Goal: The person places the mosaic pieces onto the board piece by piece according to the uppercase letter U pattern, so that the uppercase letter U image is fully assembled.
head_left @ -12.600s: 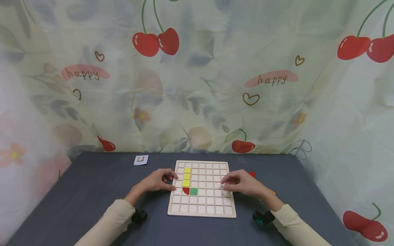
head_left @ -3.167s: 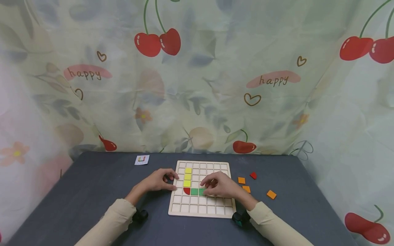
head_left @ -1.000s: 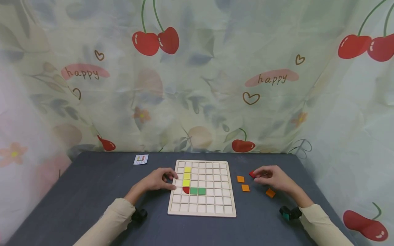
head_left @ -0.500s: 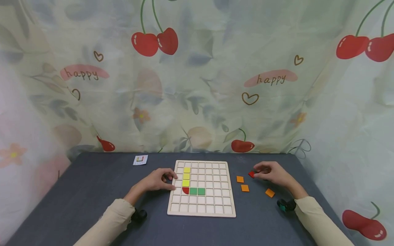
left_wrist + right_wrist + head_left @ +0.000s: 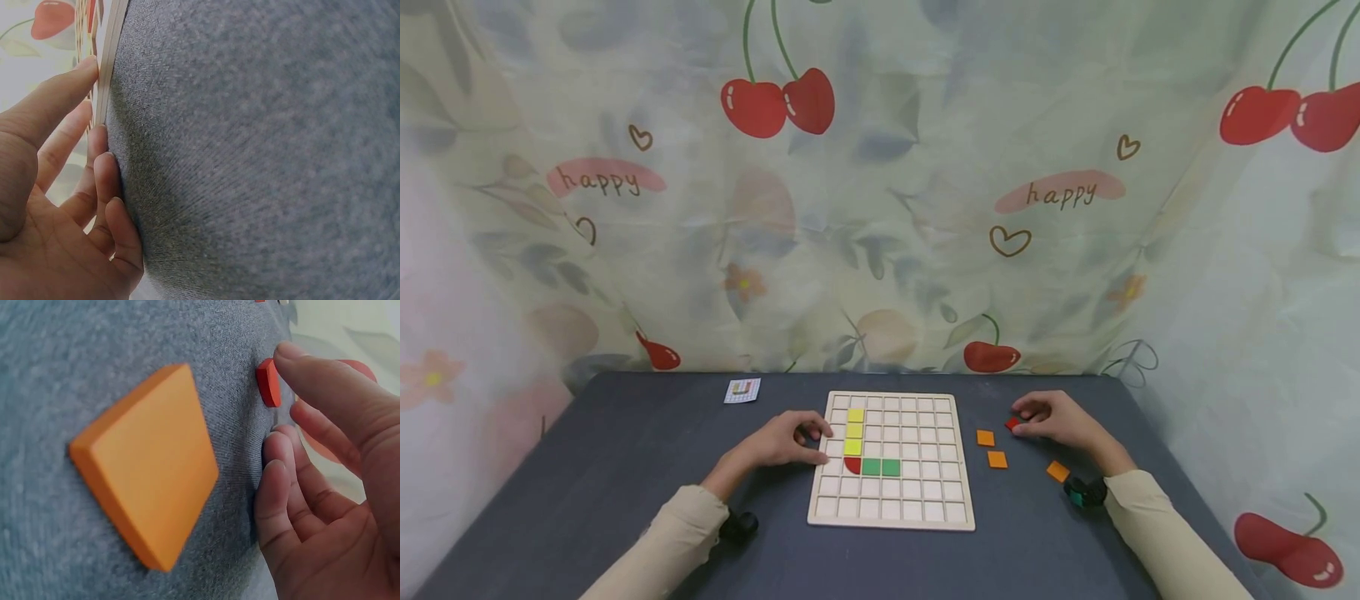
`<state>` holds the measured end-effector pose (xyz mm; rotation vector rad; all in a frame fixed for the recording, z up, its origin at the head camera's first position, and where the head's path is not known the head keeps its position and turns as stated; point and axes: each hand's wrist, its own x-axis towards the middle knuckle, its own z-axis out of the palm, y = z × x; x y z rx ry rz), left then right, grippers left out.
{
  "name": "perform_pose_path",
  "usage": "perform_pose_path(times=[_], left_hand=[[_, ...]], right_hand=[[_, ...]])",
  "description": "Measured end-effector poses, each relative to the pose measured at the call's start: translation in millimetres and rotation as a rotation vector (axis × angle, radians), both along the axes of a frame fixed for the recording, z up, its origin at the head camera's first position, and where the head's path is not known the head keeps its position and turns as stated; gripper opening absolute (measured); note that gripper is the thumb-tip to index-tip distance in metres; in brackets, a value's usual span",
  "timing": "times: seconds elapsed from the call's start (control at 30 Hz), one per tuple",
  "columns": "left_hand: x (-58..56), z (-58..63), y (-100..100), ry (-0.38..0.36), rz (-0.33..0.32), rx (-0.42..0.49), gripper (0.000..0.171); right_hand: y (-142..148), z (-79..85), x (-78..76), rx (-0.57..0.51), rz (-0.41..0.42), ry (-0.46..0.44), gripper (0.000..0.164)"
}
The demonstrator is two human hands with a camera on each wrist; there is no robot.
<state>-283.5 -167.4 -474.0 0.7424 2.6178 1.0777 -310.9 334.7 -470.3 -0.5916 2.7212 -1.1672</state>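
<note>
A light wooden grid board (image 5: 922,507) lies on the dark table. Three yellow square tiles (image 5: 853,431) run down its left side, above a red quarter-round tile (image 5: 853,465) and two green square tiles (image 5: 881,467). At the board's left edge rests my left hand (image 5: 788,437), thumb and fingertips touching the rim (image 5: 107,69) with the fingers loosely bent. My right hand (image 5: 1060,418) is right of the board, its thumb tip right at a small red tile (image 5: 269,382) that lies on the cloth. Thumb and index finger stand apart beside that tile.
Two orange square tiles (image 5: 991,448) lie between the board and my right hand. A third orange tile (image 5: 147,465) lies close to the right wrist. A small printed card (image 5: 742,391) sits at the back left, before a patterned curtain (image 5: 880,208).
A second green tile has joined the first on the board since the earliest frame. My right hand has moved from the board to the red tile. The left hand has stayed put.
</note>
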Motion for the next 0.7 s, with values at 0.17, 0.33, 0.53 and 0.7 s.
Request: perform_pose_path(times=[0.17, 0.33, 0.53, 0.7], left_hand=[[0.2, 0.2, -0.1, 0.005, -0.003, 0.001, 0.032], [0.5, 0.8, 0.0, 0.0, 0.0, 0.002, 0.032], [0.4, 1.5, 0.1, -0.002, 0.003, 0.001, 0.032], [0.8, 1.2, 0.6, -0.007, 0.013, 0.001, 0.032]], right_hand=[[-4.1, -0.7, -1.5, 0.027, 0.0, 0.0, 0.036], [-6.5, -0.2, -1.7, 0.047, -0.004, -0.006, 0.033], [-7.6, 0.1, -1.5, 0.051, -0.008, -0.015, 0.029], [-7.9, -0.4, -0.7, 0.015, 0.012, -0.008, 0.027]])
